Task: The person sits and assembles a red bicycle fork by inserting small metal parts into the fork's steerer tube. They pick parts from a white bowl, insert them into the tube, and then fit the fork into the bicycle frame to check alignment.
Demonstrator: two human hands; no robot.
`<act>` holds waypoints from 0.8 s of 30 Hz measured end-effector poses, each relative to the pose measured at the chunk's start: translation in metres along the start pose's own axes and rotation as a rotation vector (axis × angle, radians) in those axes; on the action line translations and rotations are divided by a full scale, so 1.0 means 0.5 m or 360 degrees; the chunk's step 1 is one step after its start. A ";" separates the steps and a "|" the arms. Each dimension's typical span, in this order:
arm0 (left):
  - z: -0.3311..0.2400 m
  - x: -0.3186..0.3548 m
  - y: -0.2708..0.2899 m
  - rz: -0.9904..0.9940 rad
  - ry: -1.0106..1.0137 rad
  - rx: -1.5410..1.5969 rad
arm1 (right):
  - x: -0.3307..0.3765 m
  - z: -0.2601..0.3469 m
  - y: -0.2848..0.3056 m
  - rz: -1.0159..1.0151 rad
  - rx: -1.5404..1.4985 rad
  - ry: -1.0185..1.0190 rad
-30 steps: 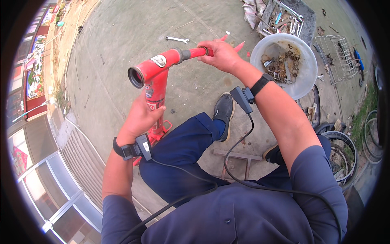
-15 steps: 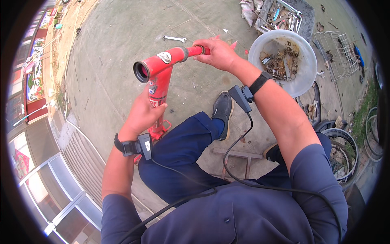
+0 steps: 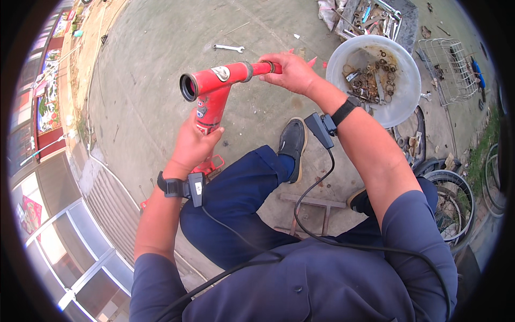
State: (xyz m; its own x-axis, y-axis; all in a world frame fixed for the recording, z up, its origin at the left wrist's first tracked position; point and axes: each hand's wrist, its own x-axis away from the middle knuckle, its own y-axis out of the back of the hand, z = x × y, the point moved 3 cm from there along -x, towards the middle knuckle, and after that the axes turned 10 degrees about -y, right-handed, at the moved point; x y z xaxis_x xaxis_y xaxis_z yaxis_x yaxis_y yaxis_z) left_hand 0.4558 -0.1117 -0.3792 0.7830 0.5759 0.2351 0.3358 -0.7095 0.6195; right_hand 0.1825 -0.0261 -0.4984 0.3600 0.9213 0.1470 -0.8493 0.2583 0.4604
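Swung slightly rightward since the earlier frame, a red T-shaped metal tube assembly (image 3: 217, 90) sits between two hands: the left hand (image 3: 192, 142) wraps its stem (image 3: 214, 106), fingers hidden behind, while the right hand (image 3: 292, 72) curls around the narrow end of the crossbar (image 3: 234, 75). From the right hand the crossbar's long axis runs toward nine o'clock, its open mouth (image 3: 188, 88) at twelve from the nearer left hand. On the concrete (image 3: 155, 64), a combination wrench (image 3: 229, 48) lies at ten o'clock from the right hand, a plastic basin (image 3: 410, 80) of metal hardware (image 3: 381, 91) at three.
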 end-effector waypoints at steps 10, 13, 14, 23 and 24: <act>0.003 0.009 -0.017 -0.0100 -0.0010 0.0002 | 0.018 -0.017 -0.007 -0.0068 -0.0009 -0.0025; 0.006 0.005 -0.022 -0.0110 -0.0051 0.0058 | 0.031 -0.029 -0.002 -0.0207 0.0113 -0.0084; 0.008 0.006 -0.023 -0.0105 -0.0036 0.0062 | 0.030 -0.036 -0.002 -0.0139 0.0148 -0.0164; 0.016 0.012 -0.026 -0.0129 0.0032 0.0065 | 0.003 -0.064 0.005 0.0219 0.0255 -0.0333; 0.016 0.013 -0.025 -0.0129 0.0032 0.0084 | 0.005 -0.065 0.009 0.0218 0.0258 -0.0333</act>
State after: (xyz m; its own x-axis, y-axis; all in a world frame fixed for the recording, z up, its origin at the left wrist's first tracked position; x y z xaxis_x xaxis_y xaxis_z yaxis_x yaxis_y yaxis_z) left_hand 0.4609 -0.1020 -0.3915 0.7418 0.6398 0.2010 0.4253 -0.6805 0.5967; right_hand 0.1671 -0.0132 -0.5245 0.3325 0.8600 0.3871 -0.8287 0.0705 0.5552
